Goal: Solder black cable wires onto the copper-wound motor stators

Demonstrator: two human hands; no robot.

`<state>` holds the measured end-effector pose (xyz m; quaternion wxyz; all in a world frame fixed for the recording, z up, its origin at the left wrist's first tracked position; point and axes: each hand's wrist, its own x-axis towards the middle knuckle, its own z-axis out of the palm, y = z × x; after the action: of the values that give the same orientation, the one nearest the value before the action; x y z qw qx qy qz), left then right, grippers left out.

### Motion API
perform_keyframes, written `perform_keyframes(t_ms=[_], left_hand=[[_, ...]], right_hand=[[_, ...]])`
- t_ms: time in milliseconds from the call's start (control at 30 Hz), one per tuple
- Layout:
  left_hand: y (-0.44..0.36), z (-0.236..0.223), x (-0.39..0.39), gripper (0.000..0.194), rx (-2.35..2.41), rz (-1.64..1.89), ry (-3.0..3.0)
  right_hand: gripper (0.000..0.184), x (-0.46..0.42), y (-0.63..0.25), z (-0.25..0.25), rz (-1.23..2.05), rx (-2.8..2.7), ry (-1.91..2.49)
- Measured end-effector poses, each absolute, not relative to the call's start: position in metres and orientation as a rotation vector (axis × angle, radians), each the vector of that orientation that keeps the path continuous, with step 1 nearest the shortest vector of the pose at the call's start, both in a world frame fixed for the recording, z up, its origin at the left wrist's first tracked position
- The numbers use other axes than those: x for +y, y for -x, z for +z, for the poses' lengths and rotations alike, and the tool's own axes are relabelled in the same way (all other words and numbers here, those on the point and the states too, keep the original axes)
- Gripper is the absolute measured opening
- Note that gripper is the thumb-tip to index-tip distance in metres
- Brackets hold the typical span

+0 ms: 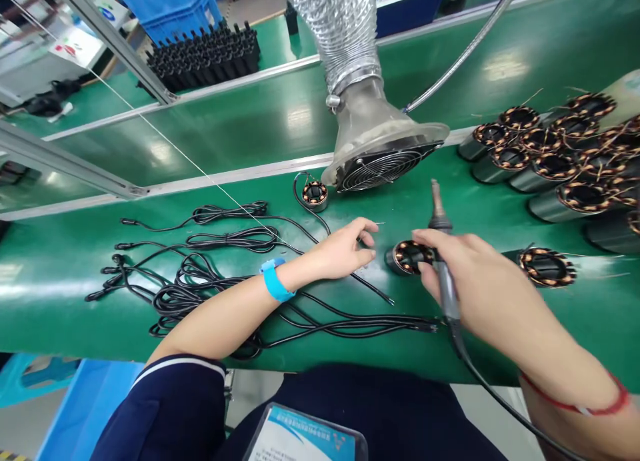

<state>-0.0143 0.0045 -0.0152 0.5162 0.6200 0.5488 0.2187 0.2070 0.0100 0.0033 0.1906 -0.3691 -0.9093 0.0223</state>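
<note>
My right hand (467,274) is closed round a soldering iron (449,291), its tip pointing up and away from me. The thumb and forefinger of that hand also reach to the rim of a motor stator (403,258) with copper windings, which stands on the bench. My left hand (345,248) hovers to the left of this stator, fingers curled. Thin solder wire (200,171) runs down from the upper left to the left forearm, and a short end shows past the forefinger; the grip on it is partly hidden. Below the left hand lies a black cable (373,289) with a stripped end.
A fume extractor hood (385,141) hangs over the green bench (100,261). Coiled black cables (190,281) lie at left. One stator with a cable (315,194) stands behind, another (547,268) at right. Several stators (550,164) crowd the back right.
</note>
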Motion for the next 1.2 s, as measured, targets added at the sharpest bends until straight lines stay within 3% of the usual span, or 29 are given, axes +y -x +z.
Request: perform_keyframes(t_ms=[133, 333, 467, 600, 1000, 1200], left_hand=[[0.013, -0.010, 0.003, 0.030, 1.243, 0.362, -1.692], [0.003, -0.005, -0.003, 0.016, 1.209, 0.153, -1.858], [-0.004, -0.009, -0.005, 0.034, 1.295, 0.163, -1.870], [0.003, -0.005, -0.002, 0.018, 1.296, 0.124, -1.956], [0.022, 0.003, 0.012, 0.022, 1.027, 0.499, -1.014], [0.028, 0.009, 0.007, 0.023, 1.133, 0.477, -1.347]], right_hand=[[0.034, 0.001, -0.222, 0.011, 0.101, -2.447, 1.256], [0.043, -0.009, -0.235, -0.002, 0.348, -2.531, 0.999], [0.045, -0.011, -0.234, -0.014, 0.421, -2.478, 1.026], [0.040, -0.007, -0.225, -0.018, 0.448, -2.463, 0.975], [0.037, 0.001, -0.189, -0.022, 0.429, -2.485, 0.875], [0.042, 0.004, -0.193, -0.034, 0.422, -2.307, 1.031]])
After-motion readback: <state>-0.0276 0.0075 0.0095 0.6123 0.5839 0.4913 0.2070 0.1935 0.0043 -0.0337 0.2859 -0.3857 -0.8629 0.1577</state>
